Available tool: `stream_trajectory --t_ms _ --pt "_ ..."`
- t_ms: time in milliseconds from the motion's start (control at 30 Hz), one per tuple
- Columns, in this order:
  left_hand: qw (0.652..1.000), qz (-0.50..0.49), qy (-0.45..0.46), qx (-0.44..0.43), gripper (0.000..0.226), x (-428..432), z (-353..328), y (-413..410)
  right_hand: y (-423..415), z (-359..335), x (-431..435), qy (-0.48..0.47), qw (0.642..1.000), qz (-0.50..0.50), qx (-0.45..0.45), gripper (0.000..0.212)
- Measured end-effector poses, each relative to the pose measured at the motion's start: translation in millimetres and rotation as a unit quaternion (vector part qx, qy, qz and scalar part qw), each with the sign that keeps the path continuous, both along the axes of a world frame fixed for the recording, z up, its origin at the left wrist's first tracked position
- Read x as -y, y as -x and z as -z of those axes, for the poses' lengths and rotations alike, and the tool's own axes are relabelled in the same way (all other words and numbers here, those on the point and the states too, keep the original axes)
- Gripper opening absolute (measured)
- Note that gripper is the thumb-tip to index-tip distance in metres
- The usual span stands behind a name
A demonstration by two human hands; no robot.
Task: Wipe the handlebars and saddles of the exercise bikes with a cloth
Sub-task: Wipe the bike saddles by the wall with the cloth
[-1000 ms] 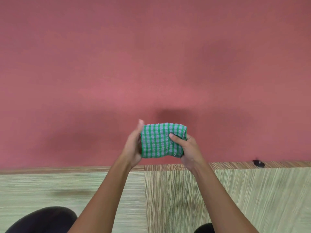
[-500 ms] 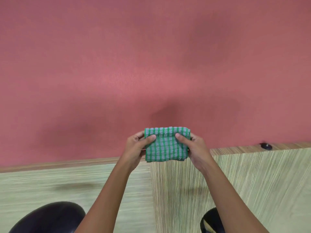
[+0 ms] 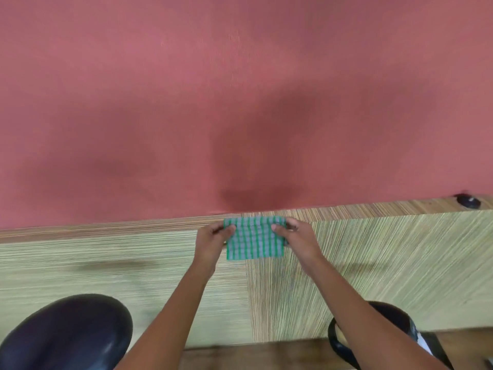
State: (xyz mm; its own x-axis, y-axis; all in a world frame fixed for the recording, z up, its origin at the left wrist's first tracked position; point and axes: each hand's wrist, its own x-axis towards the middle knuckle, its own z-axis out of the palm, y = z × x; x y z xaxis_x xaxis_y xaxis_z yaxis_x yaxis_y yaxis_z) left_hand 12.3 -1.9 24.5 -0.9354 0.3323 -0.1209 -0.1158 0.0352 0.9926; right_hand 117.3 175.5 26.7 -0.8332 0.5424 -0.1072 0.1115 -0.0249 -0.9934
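head view: both hands pinch a folded cloth in front of a wood-panelled wall

head camera looks down along two bare forearms that reach forward to a folded green-and-grey checked cloth (image 3: 254, 238), held up in the air at the middle of the frame. left hand (image 3: 210, 243) pinches the cloth's left edge, thumb on the near face and the other fingers curled behind it. right hand (image 3: 297, 240) pinches the right edge in the same way, thumb on the front. the cloth hangs flat between them as a neat rectangle, its top edge level with the brown ledge (image 3: 106, 228) that caps a pale striped wood panel (image 3: 80, 268). above the ledge rises a red painted wall (image 3: 240, 89), with soft shadows on it. a small black round fitting (image 3: 468, 201) sits on the ledge at the far right. a glossy black rounded saddle (image 3: 69, 335) fills the lower left corner, well apart from the cloth. a second black object (image 3: 400, 319), partly hidden by the right forearm, shows at the lower right; what it is cannot be told.
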Motion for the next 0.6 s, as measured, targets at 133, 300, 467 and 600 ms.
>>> stream_trajectory --t_ms 133,300,467,600 --pt "0.99 -0.073 0.103 -0.069 0.016 -21 5 47 56 -1 -15 -0.04 0.997 0.049 0.041 0.016" --pt "0.961 -0.099 0.237 -0.102 0.029 -37 17 74 95 11 -23 -0.174 0.968 0.11 0.143 0.029" --pt "0.946 -0.116 0.265 -0.148 0.032 -45 24 80 104 23 -20 -0.293 0.937 0.1 0.161 0.021" --pt "0.927 -0.106 0.285 -0.221 0.026 -46 31 78 101 29 -14 -0.405 0.896 0.087 0.163 0.017"
